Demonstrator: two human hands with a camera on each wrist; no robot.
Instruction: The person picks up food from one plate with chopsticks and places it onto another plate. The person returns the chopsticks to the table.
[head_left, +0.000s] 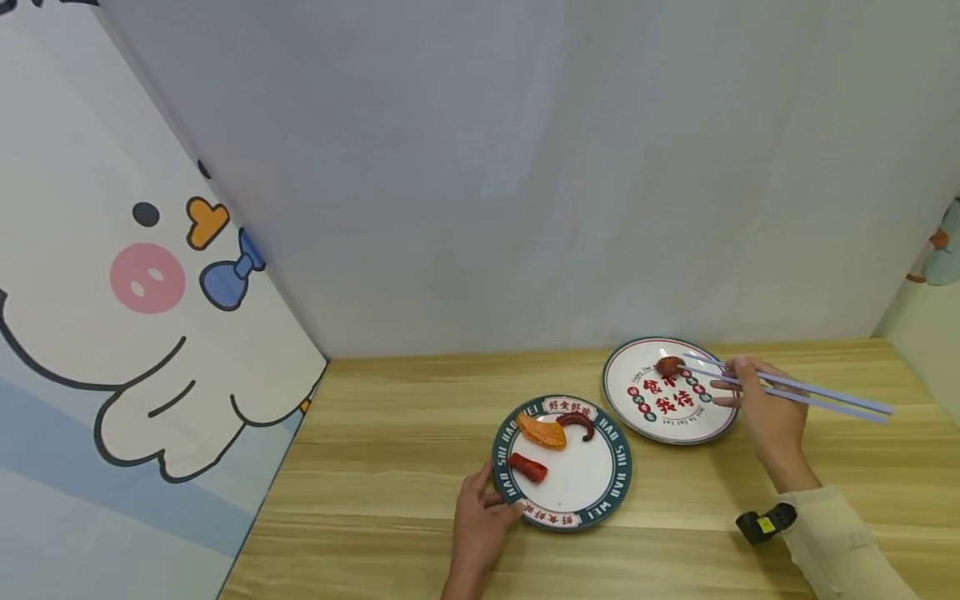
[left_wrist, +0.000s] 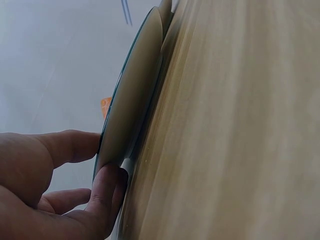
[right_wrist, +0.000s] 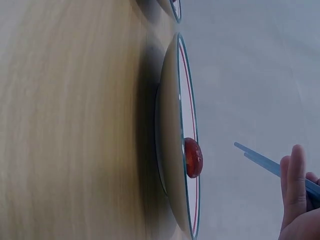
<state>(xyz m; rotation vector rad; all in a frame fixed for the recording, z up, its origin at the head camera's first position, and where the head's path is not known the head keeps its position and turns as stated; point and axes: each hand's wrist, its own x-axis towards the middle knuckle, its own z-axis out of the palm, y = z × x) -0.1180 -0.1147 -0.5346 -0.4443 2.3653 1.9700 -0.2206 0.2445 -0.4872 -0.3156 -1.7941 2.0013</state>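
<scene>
Chopsticks (head_left: 825, 392), slender, pale-blue, we're holding in right grip (head_left: 772, 417), tips apart from glossy red-brown rounded morsel (head_left: 669, 367) lying on white red-lettered plate (head_left: 618, 392); left grip (head_left: 482, 517) is pinching broad-green-rimmed plate (head_left: 577, 475). Morsel's looking light, slippery; we're favouring its middle.

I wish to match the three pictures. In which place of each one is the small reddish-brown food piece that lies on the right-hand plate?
Head: right of centre, below mid-height; the food piece lies on the right-hand plate, by the tips of the chopsticks.
Left wrist: not visible.
Right wrist: slightly right of centre, below mid-height.
Shared landmark: the wooden table.
</scene>
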